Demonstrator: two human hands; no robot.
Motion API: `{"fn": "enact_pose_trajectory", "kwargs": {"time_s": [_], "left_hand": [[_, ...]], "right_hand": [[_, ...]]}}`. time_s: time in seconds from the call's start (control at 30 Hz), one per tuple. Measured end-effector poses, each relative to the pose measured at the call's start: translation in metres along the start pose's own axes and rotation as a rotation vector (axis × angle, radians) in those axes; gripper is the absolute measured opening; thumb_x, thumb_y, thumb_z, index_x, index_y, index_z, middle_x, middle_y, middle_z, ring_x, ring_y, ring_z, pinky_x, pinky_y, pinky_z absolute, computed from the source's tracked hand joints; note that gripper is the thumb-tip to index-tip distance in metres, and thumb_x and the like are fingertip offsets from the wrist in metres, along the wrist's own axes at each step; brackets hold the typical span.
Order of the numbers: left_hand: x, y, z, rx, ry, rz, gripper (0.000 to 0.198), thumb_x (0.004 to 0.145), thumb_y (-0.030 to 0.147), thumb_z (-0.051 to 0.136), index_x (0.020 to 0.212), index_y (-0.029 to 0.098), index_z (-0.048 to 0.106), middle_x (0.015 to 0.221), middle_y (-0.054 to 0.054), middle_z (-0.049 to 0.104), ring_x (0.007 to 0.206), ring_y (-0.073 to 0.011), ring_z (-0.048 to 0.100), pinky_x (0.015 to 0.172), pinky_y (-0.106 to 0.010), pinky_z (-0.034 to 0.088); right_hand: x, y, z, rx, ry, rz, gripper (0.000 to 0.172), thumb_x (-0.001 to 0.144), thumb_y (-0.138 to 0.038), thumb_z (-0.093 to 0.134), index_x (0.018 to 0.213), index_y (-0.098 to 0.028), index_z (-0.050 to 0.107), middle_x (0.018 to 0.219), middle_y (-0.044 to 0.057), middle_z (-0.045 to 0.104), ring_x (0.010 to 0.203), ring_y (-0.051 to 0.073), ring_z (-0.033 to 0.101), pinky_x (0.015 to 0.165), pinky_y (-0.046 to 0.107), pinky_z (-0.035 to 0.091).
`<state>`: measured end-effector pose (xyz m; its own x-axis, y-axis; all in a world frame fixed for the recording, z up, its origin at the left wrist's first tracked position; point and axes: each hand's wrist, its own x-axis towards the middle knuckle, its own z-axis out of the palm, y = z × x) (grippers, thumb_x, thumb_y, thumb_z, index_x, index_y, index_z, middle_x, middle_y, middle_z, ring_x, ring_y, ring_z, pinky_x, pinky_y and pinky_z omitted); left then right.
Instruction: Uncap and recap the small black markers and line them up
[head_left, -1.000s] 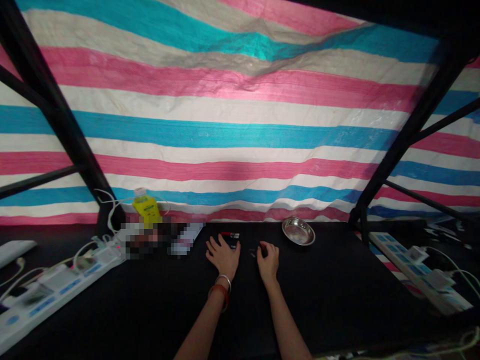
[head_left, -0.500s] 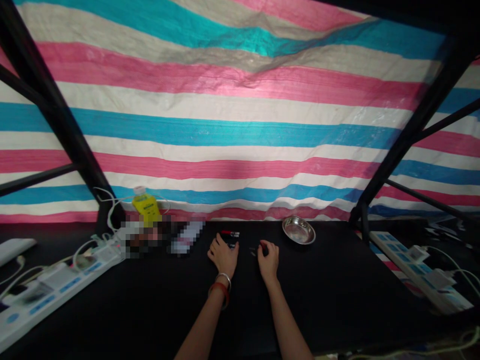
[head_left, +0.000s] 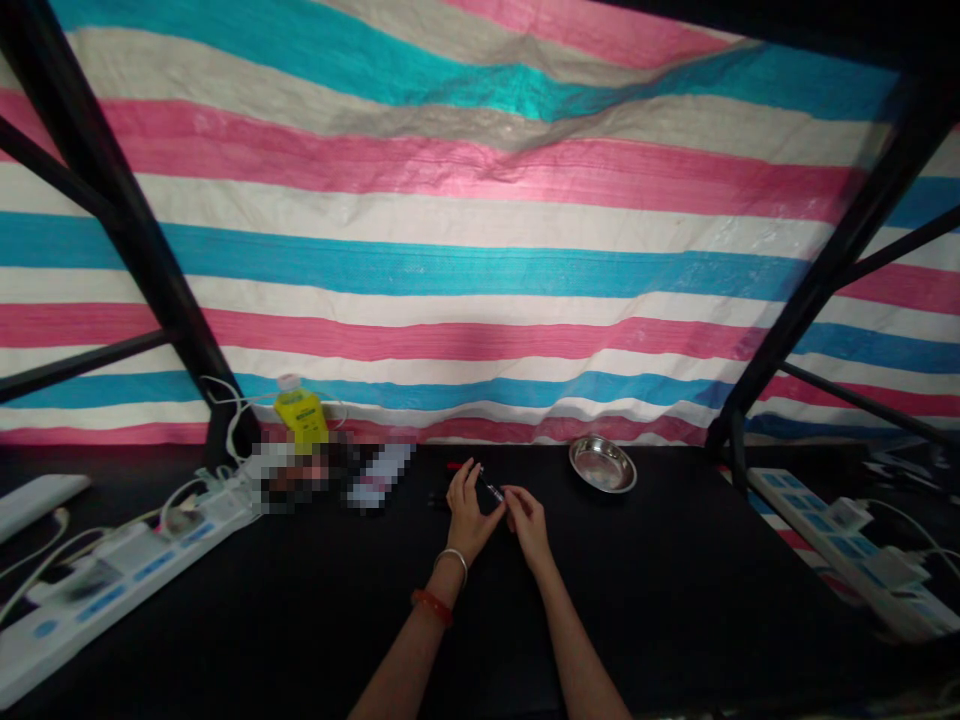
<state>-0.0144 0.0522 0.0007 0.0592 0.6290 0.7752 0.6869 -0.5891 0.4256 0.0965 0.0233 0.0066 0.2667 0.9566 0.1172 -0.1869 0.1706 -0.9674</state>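
Note:
My left hand (head_left: pixel 469 515) and my right hand (head_left: pixel 527 520) meet over the black table (head_left: pixel 660 590). Together they pinch a small dark pen-like stick (head_left: pixel 493 491) between their fingertips, lifted a little off the table. The left wrist wears a silver bangle and a red one. A red-tipped stick (head_left: pixel 454 466) lies on the table just behind the left hand.
A small steel dish (head_left: pixel 602 465) sits to the right of the hands. A yellow bottle (head_left: pixel 301 413) stands at the back left beside blurred items. White power strips with cables lie at left (head_left: pixel 112 560) and right (head_left: pixel 840 545). A striped tarp hangs behind.
Both hands lay apart, low on the table, a moment ago. They have come together and risen, and now hold the small dark stick between them.

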Motion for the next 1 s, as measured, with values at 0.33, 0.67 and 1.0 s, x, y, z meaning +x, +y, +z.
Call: {"fn": "enact_pose_trajectory", "kwargs": {"time_s": [0.33,0.67,1.0], "left_hand": [[0.0,0.003,-0.005,-0.054,-0.118,0.074,0.066,0.072,0.027,0.062,0.131,0.019,0.032,0.131,-0.016,0.041,0.123,-0.0291,0.039,0.098,-0.048,0.036],[0.004,0.009,-0.01,-0.19,-0.244,0.1,0.06,0.074,0.031,0.063,0.126,0.019,0.037,0.14,-0.016,0.027,0.13,-0.0282,0.032,0.102,-0.046,0.038],[0.0,0.01,-0.012,-0.132,-0.234,0.196,0.055,0.083,0.019,0.046,0.135,0.015,0.029,0.143,-0.018,0.023,0.133,-0.0279,0.027,0.103,-0.045,0.037]], "right_hand": [[0.003,0.002,0.0,0.268,-0.157,0.232,0.033,0.065,-0.046,0.067,0.077,-0.015,0.065,0.054,-0.002,0.056,0.033,0.003,0.034,0.032,0.018,0.016],[0.003,-0.003,-0.005,0.395,-0.138,0.438,0.027,0.064,-0.037,0.068,0.074,-0.013,0.066,0.049,-0.006,0.05,0.031,0.001,0.029,0.029,0.015,0.015],[0.01,0.001,-0.01,0.657,-0.082,0.516,0.018,0.073,-0.032,0.065,0.069,-0.014,0.063,0.047,-0.006,0.049,0.029,0.001,0.029,0.029,0.014,0.022]]}}
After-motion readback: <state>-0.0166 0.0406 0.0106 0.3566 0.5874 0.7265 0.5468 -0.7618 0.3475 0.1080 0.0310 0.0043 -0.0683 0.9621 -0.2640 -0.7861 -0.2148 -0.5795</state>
